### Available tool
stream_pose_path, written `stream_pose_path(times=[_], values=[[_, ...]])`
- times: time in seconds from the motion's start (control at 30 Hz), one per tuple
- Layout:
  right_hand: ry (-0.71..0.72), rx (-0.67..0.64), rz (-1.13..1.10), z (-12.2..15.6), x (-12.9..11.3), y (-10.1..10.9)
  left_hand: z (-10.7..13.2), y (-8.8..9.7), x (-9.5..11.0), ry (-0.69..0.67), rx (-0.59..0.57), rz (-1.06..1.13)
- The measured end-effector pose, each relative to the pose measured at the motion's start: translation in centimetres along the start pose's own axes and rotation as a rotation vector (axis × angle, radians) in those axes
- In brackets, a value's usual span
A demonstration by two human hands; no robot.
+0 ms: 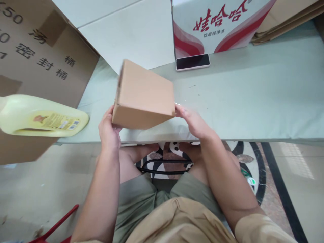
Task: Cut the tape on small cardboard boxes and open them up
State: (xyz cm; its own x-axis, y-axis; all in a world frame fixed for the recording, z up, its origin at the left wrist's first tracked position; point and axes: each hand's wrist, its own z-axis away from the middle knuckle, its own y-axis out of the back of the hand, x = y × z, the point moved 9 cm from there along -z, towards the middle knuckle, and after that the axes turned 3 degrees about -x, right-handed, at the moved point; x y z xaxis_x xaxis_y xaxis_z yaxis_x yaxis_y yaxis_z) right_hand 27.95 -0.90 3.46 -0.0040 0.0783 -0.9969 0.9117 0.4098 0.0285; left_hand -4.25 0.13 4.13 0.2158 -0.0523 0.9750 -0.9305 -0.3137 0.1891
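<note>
A small plain cardboard box [144, 96] is held tilted above the near edge of the pale green table [253, 101]. My left hand [108, 130] grips its near left corner, fingers curled under it. My right hand [192, 121] presses against its right side with fingers closed on the edge. Both forearms reach up from my lap.
A pale yellow plastic jug [37, 116] lies on its side at the left table edge, in front of a large brown carton [43, 57]. A phone [192, 62] lies face up before a red-and-white carton [217, 23]. Flattened cardboard [286, 23] is stacked at the back right.
</note>
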Motion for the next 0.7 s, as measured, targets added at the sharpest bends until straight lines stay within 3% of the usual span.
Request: stream_pose_path(times=[0.03,0.1,0.27,0.4,0.47,0.53,0.6,0.67,0.7], values=[[0.072,-0.033,0.030,0.1,-1.0,-0.6,0.5,0.0,-0.5,0.106,0.039,0.092],[0.156,-0.059,0.080,0.3,-2.3,-1.2,1.8,-1.7,-0.7,0.245,-0.008,0.210],[0.233,-0.019,0.082,0.8,-3.5,-0.3,5.1,-5.7,-1.4,0.467,-0.133,0.210],[0.298,0.096,0.071,1.2,-4.0,1.0,8.9,-8.8,-3.4,0.729,-0.389,0.118],[0.312,0.165,0.067,1.4,-4.1,1.5,10.3,-9.0,-4.1,0.785,-0.495,-0.021],[0.300,0.175,0.082,1.4,-4.0,1.5,10.0,-7.9,-4.2,0.722,-0.464,-0.159],[0.273,0.154,0.120,1.3,-3.9,1.0,7.8,-5.4,-3.2,0.526,-0.228,-0.182],[0.252,0.152,0.157,1.1,-3.9,0.7,5.3,-2.1,-0.6,0.208,0.105,-0.093],[0.244,0.155,0.166,1.1,-3.8,0.5,4.2,-1.2,0.8,0.042,0.180,-0.065]])
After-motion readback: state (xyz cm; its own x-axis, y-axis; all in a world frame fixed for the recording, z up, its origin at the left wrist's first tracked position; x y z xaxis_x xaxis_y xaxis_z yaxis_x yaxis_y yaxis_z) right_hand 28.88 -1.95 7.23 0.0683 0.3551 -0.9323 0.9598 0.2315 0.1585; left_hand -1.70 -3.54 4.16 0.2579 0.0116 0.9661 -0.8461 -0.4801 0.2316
